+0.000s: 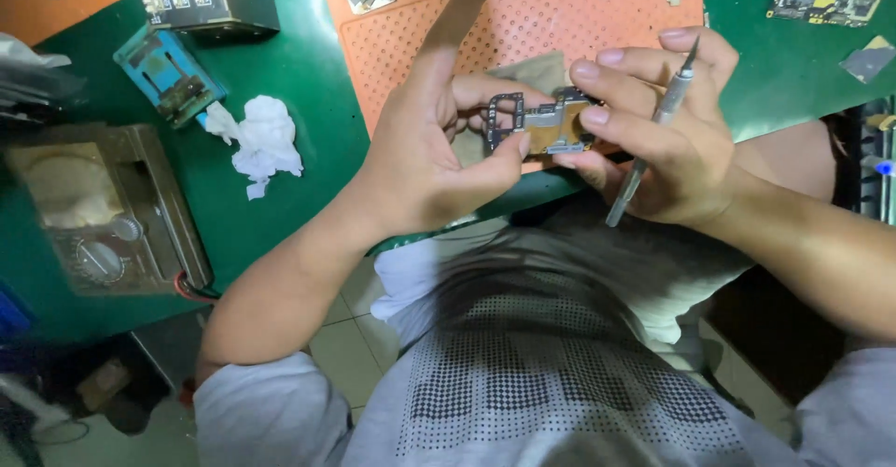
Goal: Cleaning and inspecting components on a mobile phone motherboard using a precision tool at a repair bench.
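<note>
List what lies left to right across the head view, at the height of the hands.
Meter → crumpled tissue → left hand → circuit board → right hand, with a metal tool tucked in it.

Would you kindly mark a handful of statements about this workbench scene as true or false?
1. Both hands grip a small circuit board. True.
2. The right hand also holds a slim metal tool. True.
3. The crumpled white tissue lies on the orange mat. False: it lies on the green table surface.
4. The left hand rests flat on the table. False: it is raised, pinching the board.
</note>
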